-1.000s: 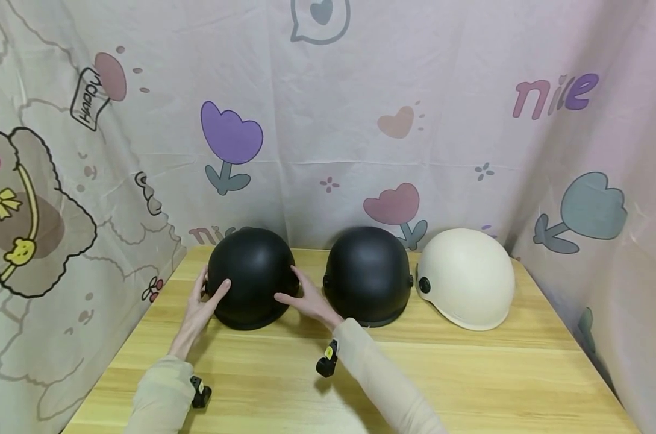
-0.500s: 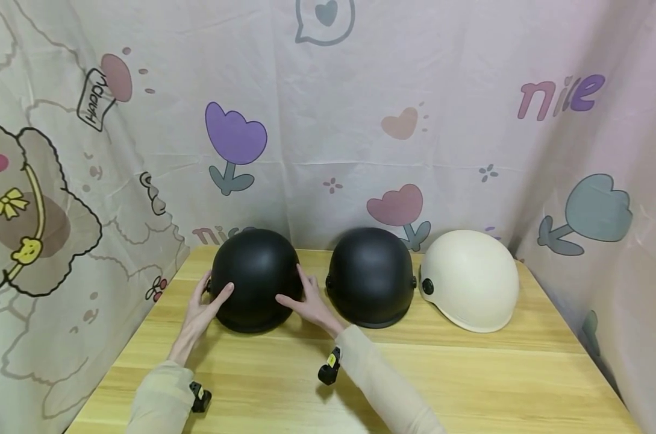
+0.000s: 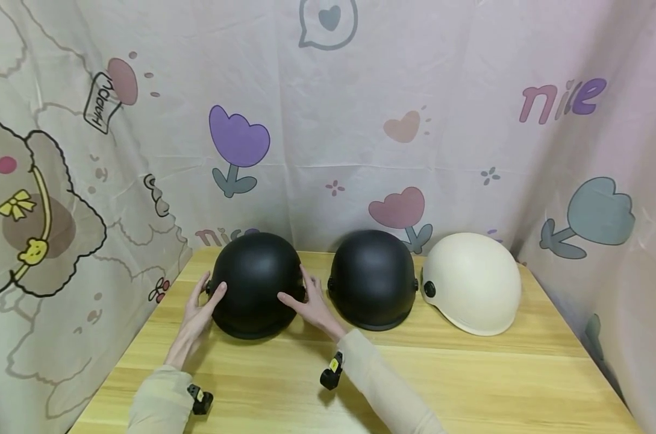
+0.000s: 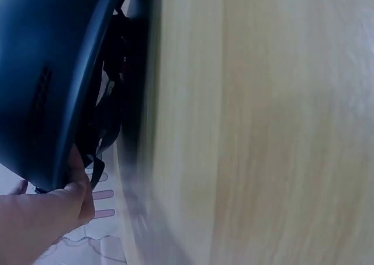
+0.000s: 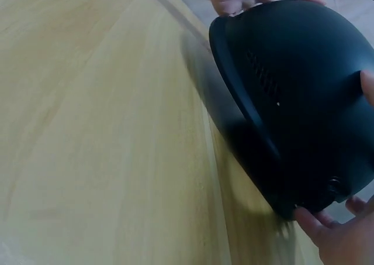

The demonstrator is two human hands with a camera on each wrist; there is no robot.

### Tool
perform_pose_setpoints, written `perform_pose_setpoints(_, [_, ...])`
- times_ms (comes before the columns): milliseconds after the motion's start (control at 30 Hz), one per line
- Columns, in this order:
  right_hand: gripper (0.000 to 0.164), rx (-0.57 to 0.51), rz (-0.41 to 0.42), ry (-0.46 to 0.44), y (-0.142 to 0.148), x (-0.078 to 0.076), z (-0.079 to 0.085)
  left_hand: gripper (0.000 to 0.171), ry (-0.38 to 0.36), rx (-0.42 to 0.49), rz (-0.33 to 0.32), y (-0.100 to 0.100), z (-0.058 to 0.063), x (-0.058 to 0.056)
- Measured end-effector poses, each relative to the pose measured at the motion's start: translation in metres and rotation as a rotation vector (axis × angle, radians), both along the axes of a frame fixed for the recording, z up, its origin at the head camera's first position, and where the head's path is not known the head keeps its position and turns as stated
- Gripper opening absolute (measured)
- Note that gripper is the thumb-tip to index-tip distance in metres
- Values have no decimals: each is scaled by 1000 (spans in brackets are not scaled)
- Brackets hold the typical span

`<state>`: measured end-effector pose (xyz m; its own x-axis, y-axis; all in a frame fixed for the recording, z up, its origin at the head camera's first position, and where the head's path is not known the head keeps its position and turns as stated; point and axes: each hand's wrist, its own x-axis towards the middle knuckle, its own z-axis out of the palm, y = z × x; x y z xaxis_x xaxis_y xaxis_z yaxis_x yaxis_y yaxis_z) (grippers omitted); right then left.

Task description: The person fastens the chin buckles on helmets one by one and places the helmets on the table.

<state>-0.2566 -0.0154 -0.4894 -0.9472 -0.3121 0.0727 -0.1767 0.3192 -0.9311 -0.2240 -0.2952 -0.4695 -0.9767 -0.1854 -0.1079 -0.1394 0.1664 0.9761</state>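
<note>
A matte black helmet at the left of the table is held between both hands. The left hand grips its left side, thumb on the shell. In the left wrist view, the fingers of that hand curl under the rim, and dark straps show inside the helmet. On the opposite side, the right hand grips the helmet with its thumb on the shell. The right wrist view shows the right fingertips at the lower rim, which slants over the table with a shadow beneath it.
A second black helmet stands just right of the right hand. Beyond it sits a cream helmet with a black side knob. All are on a wooden table, against a printed curtain.
The held helmet has come slightly nearer the person, and the left thumb has slid a little outward on it. The whole head view has shifted slightly; the other two helmets stay in place.
</note>
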Motion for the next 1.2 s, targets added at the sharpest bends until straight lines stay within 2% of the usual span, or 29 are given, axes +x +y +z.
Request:
perform_pose_setpoints(200, [97, 6, 25, 9, 1, -2, -1, 81, -16, 125, -16, 1, 3, 2])
perform_pose_setpoints(433, [100, -45, 41, 19, -2, -7, 2, 87, 14, 275, -17, 2, 8, 1])
perform_pose_setpoints(600, [102, -54, 57, 23, -3, -7, 8, 93, 20, 322, 0, 3, 14, 1])
perform_pose_setpoints(700, [101, -63, 54, 9, -2, -7, 9, 88, 62, 357, 17, 3, 16, 1])
perform_pose_setpoints(800, [99, -83, 46, 2, -2, -8, 9, 79, 112, 431, 13, 3, 18, 0])
perform_pose_setpoints(933, [98, -110, 39, 6, -2, -9, 9, 73, 167, 602, -45, 1, 20, 1])
perform_pose_setpoints(1067, [99, -140, 52, 22, -2, -9, 12, 67, 256, 733, -114, 2, 24, 2])
perform_pose_setpoints(1200, [97, -186, 57, 49, -1, -9, 16, 55, 356, 757, -136, 7, 32, 1])
